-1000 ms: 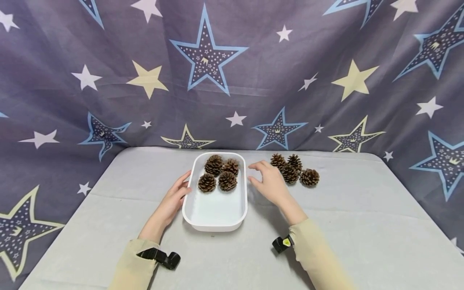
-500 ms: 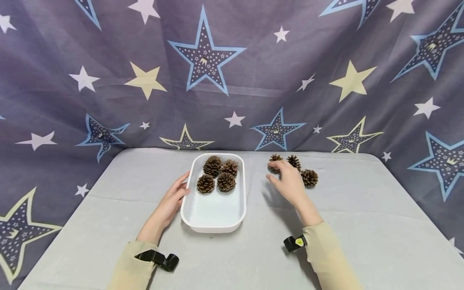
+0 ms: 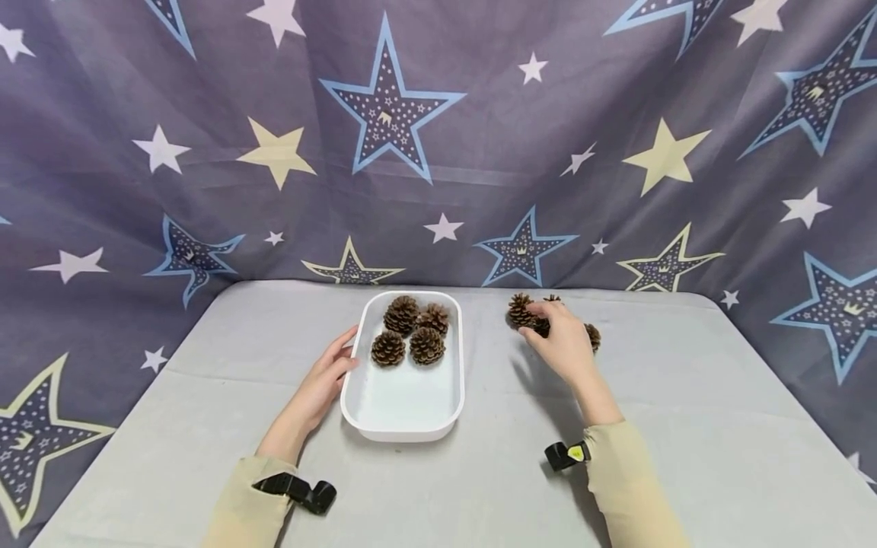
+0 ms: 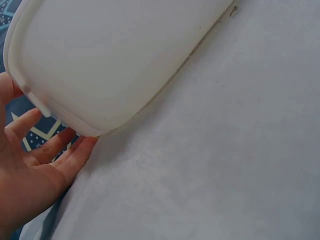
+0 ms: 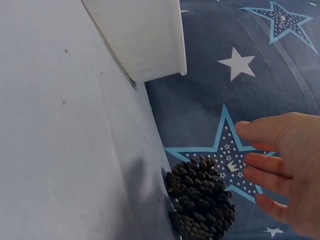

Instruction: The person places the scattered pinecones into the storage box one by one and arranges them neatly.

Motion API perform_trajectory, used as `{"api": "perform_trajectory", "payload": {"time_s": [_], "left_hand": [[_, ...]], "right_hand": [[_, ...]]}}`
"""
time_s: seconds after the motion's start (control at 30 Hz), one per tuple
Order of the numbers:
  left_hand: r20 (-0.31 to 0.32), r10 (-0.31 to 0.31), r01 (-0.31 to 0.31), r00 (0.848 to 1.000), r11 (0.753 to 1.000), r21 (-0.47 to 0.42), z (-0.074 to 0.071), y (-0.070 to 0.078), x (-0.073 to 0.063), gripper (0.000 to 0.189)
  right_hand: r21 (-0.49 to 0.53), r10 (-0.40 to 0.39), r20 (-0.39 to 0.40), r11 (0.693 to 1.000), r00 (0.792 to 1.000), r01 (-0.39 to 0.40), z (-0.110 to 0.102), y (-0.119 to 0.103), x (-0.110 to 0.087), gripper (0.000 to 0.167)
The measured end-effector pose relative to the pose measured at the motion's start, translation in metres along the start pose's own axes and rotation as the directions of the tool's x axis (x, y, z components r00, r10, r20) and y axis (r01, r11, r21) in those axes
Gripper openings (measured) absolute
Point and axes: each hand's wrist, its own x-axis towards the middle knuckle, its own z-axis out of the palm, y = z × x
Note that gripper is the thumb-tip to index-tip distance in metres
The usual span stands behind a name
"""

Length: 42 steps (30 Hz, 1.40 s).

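A white rectangular tub [image 3: 402,403] stands on the table with several brown pine cones [image 3: 427,346] grouped in its far half. My left hand [image 3: 327,380] holds the tub's left side, thumb at the rim and fingers along the outer wall; the left wrist view shows those fingers [image 4: 75,157] reaching down to its lower edge. To the right, my right hand [image 3: 565,346] hovers over a second cluster of pine cones [image 3: 519,310], thumb and fingers apart. It partly hides the cones there. In the right wrist view, the pine cones [image 5: 200,200] sit beside the spread fingers, with a gap between.
A pale grey cloth covers the table [image 3: 479,479]. Behind it hangs a dark curtain [image 3: 473,152] printed with stars, meeting the table's far edge close behind the cones. Both wrists wear black camera mounts [image 3: 318,497].
My right hand has moved right, from beside the tub to over the loose pine cones. My left hand and the tub stay in place.
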Motion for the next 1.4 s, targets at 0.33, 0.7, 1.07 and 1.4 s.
{"api": "perform_trajectory", "payload": {"time_s": [0.33, 0.7, 1.07, 1.4], "left_hand": [[0.011, 0.002, -0.002, 1.000, 1.000, -0.009, -0.001, 0.001, -0.001, 0.058], [0.004, -0.002, 0.002, 1.000, 1.000, -0.008, 0.000, 0.001, -0.002, 0.057], [0.009, 0.008, -0.007, 1.000, 1.000, -0.008, 0.000, 0.003, -0.003, 0.058], [0.015, -0.002, 0.002, 1.000, 1.000, -0.012, 0.000, 0.002, 0.000, 0.058]], "right_hand": [[-0.014, 0.038, 0.000, 0.999, 0.999, -0.038, -0.006, 0.013, 0.001, 0.049], [-0.030, 0.077, 0.043, 0.997, 0.996, -0.076, -0.007, 0.031, 0.002, 0.052], [-0.030, 0.117, 0.055, 0.993, 0.992, -0.116, -0.009, 0.041, 0.001, 0.052], [-0.029, 0.167, 0.001, 0.986, 0.986, -0.167, -0.018, 0.057, -0.002, 0.050]]}}
